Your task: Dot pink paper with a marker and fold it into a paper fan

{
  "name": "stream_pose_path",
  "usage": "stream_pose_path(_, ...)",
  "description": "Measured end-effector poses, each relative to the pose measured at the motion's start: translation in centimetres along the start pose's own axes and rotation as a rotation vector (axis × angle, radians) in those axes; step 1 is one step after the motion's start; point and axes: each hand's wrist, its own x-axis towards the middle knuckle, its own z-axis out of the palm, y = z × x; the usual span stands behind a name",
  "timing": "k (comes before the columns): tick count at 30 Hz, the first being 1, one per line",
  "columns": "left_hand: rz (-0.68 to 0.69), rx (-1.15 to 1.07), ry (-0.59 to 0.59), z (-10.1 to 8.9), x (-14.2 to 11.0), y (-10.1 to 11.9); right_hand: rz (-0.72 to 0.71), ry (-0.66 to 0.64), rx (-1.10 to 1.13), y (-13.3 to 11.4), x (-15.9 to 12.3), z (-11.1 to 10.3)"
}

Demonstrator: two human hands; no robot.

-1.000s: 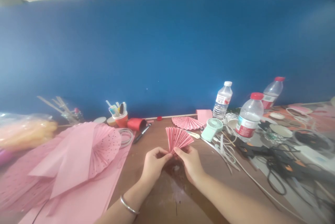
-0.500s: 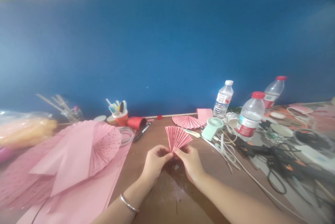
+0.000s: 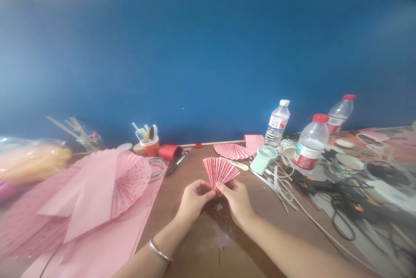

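Observation:
A small pleated pink paper fan (image 3: 221, 171) stands upright between my hands, its folds spread at the top and gathered at the bottom. My left hand (image 3: 196, 198) pinches the gathered end from the left, thumb in front. From the right, my right hand (image 3: 236, 200) grips the same end, its thumb beside the left one. The fingers behind the fan are partly hidden. Just beyond it lies another pleated pink piece with small dark holes (image 3: 232, 151). A mint-green handheld fan (image 3: 264, 160) rests to its right.
Pink paper sheets and larger pleated pieces (image 3: 87, 195) cover the left side. A cup of pens (image 3: 150, 144), a red cylinder (image 3: 170, 153) and a black pen (image 3: 176, 165) are at the back. Bottles (image 3: 311, 146), cables (image 3: 341, 208) and white strips (image 3: 282, 189) crowd the right. A blue panel (image 3: 208, 61) stands behind.
The top of the pleated paper fan has spread slightly wider, mostly toward the left. Both hands stay nearly in place, still pinching its lower end.

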Motion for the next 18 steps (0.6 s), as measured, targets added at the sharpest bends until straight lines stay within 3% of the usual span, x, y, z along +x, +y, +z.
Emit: stream_pose_path(18, 0.014, -0.025, 0.012, 0.09, -0.09, 0.06, 0.013, -0.024, -0.012, 0.09, 0.02, -0.11)
